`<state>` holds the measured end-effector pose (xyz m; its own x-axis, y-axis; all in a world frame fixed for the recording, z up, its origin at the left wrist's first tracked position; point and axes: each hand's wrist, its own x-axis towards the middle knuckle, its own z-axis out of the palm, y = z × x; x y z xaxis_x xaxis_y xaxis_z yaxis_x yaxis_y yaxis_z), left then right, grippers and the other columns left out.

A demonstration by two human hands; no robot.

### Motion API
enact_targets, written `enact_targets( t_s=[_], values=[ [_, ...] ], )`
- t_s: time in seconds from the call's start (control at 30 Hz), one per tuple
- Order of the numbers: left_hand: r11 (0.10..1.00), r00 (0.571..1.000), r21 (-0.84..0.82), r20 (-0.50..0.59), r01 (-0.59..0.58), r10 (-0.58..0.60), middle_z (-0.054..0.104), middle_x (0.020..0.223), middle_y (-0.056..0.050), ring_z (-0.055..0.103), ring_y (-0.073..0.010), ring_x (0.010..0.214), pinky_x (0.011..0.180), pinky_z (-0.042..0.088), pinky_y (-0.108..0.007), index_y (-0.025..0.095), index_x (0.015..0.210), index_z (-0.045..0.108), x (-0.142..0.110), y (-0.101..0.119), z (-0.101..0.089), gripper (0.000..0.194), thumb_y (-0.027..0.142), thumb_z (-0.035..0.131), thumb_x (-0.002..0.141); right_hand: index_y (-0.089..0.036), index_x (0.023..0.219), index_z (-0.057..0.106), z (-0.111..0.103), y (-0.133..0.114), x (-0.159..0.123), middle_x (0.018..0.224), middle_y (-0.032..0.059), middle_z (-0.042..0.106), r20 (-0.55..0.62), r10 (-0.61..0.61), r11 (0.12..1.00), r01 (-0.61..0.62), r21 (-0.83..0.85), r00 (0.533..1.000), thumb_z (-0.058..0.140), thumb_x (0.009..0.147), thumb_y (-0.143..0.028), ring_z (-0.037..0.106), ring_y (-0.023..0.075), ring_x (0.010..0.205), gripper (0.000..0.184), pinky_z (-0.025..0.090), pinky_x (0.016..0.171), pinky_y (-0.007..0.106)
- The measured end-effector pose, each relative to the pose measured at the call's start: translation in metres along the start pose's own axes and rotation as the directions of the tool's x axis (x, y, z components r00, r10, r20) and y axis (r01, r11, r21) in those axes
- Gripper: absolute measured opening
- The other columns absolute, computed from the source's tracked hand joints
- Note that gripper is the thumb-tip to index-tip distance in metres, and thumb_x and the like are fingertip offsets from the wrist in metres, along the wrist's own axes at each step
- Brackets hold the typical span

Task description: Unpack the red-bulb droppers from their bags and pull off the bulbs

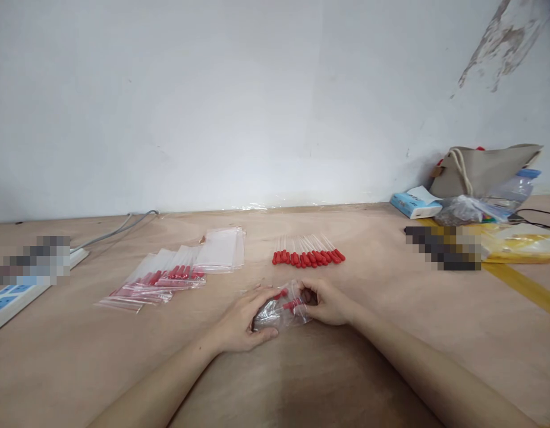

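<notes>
A small transparent plastic bag (279, 316) with a few red-ended pieces in it is between my hands, low over the tabletop. My left hand (244, 318) grips its left side, fingers along the far edge and thumb along the near one. With thumb and fingertips pinched, my right hand (330, 302) holds the bag's right edge. Just beyond lies a row of thin pale sticks with red ends (308, 258), red ends toward me. To the left, filled bags with red-ended pieces (159, 278) overlap in a fan, beside a stack of flat bags (219, 249).
A power strip (16, 300) lies at the left, its grey cable (116, 230) running toward the wall. At the right are a blue tissue pack (415, 203), a grey bag with a rope handle (493, 169), yellow plastic packaging (519, 242) and yellow tape (527, 291) on the table.
</notes>
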<state>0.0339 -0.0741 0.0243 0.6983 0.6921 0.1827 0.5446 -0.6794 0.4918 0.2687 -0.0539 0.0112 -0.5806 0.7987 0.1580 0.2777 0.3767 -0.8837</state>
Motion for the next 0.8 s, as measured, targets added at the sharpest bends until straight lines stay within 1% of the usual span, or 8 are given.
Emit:
enact_targets(
  t_s=[0.13,0.23,0.3,0.47,0.53,0.63,0.73,0.8],
  values=[
    [1.0,1.0,-0.002,-0.002,-0.011,0.011,0.043,0.131,-0.007,0.039,-0.0242,0.12,0.102,0.029,-0.042,0.024,0.132,0.029,0.0,0.001,0.0,0.065,0.038,0.057,0.075,-0.017,0.081,0.05,-0.006,0.001,-0.001,0.066,-0.0037,0.05,-0.038,0.043,0.992,-0.039,0.116,0.998,0.062,0.071,-0.029,0.045,0.0081,0.058,0.019,0.037,0.053,0.019],
    [1.0,1.0,-0.003,-0.009,-0.006,0.006,0.043,0.131,-0.007,0.039,-0.0251,0.119,0.101,0.029,-0.043,0.025,0.131,0.031,0.0,0.002,-0.001,0.064,0.04,0.056,0.075,-0.017,0.089,0.054,-0.009,0.001,-0.002,0.075,-0.001,0.057,0.049,0.013,0.993,-0.019,0.118,0.999,0.064,0.07,-0.029,0.05,0.0098,0.064,0.025,0.04,0.057,0.021],
    [1.0,1.0,-0.005,-0.008,-0.006,0.006,0.043,0.131,-0.007,0.039,-0.0254,0.119,0.101,0.029,-0.044,0.025,0.131,0.031,0.001,0.002,-0.001,0.064,0.039,0.057,0.074,-0.017,0.089,0.058,-0.008,0.001,-0.002,0.081,0.0006,0.059,0.105,-0.011,0.995,0.0,0.103,0.994,0.064,0.07,-0.03,0.053,0.0115,0.069,0.024,0.042,0.06,0.022],
    [1.0,1.0,-0.014,-0.01,-0.006,0.005,0.043,0.13,-0.007,0.039,-0.025,0.118,0.101,0.029,-0.043,0.025,0.131,0.032,0.001,0.003,-0.001,0.065,0.038,0.058,0.073,-0.016,0.083,0.061,-0.013,0.002,-0.002,0.076,0.0003,0.061,0.099,0.002,0.995,-0.012,0.1,0.995,0.062,0.072,-0.03,0.054,0.0109,0.067,0.018,0.043,0.06,0.022],
    [1.0,1.0,-0.014,-0.007,-0.008,0.008,0.043,0.13,-0.007,0.039,-0.0249,0.119,0.101,0.028,-0.043,0.025,0.131,0.031,0.001,0.003,-0.001,0.065,0.038,0.058,0.074,-0.016,0.085,0.059,-0.025,0.004,-0.002,0.073,0.0001,0.061,0.08,0.063,0.984,-0.075,0.16,0.995,0.064,0.07,-0.032,0.056,0.0109,0.064,0.022,0.045,0.059,0.023],
    [1.0,1.0,0.003,0.007,-0.019,0.019,0.04,0.133,-0.006,0.036,-0.0243,0.121,0.104,0.025,-0.044,0.026,0.132,0.03,0.001,0.002,-0.001,0.065,0.038,0.057,0.075,-0.017,0.09,0.057,-0.055,0.009,-0.006,0.071,0.0005,0.063,0.046,0.185,0.941,-0.19,0.281,0.982,0.064,0.069,-0.039,0.058,0.0111,0.059,0.031,0.047,0.058,0.026],
    [0.999,0.999,0.029,0.022,-0.033,0.032,0.037,0.136,-0.005,0.033,-0.0241,0.124,0.105,0.022,-0.044,0.026,0.134,0.027,0.0,0.001,-0.001,0.068,0.039,0.058,0.074,-0.017,0.091,0.06,-0.091,0.013,-0.015,0.078,0.0031,0.065,-0.067,0.216,0.942,-0.189,0.277,0.974,0.063,0.069,-0.04,0.057,0.0098,0.06,0.032,0.047,0.059,0.025],
    [0.998,0.999,0.039,0.024,-0.04,0.039,0.036,0.137,-0.005,0.032,-0.0242,0.124,0.105,0.022,-0.044,0.026,0.134,0.026,0.0,0.0,0.0,0.07,0.04,0.058,0.074,-0.017,0.089,0.063,-0.113,0.014,-0.023,0.076,0.0039,0.065,-0.173,0.215,0.954,-0.168,0.249,0.961,0.064,0.069,-0.041,0.057,0.0105,0.06,0.031,0.048,0.06,0.025]
  ],
)
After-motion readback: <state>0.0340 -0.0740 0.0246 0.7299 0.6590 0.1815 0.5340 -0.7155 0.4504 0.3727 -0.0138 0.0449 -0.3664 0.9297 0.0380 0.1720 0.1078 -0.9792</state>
